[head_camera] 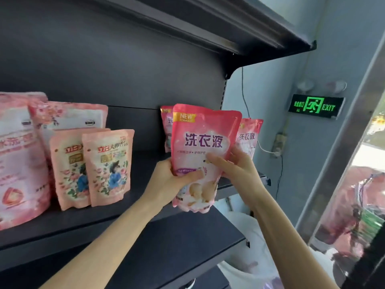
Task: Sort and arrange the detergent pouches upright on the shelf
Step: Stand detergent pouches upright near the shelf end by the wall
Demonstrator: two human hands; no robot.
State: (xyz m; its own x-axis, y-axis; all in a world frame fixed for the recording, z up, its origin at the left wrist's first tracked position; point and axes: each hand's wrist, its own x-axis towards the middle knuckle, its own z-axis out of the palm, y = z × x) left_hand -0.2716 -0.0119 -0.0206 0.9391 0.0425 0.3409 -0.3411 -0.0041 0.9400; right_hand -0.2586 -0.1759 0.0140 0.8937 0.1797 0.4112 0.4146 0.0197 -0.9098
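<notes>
A pink detergent pouch (203,140) with purple characters is held upright in front of the dark shelf (145,163), its base past the shelf's front edge. My left hand (173,176) grips its lower left side, thumb across the front. My right hand (235,165) grips its right edge. Behind it two matching pouches stand upright, one at the left (166,130) and one at the right (248,136). Further left stand two small peach floral pouches (108,165) (68,170), and big pink pouches (18,161) (70,115) beside and behind them.
An upper shelf (208,28) overhangs the space. A lower shelf (166,247) juts out below my arms. A green exit sign (315,106) and cables hang on the right wall. White bags (250,257) lie on the floor at the right.
</notes>
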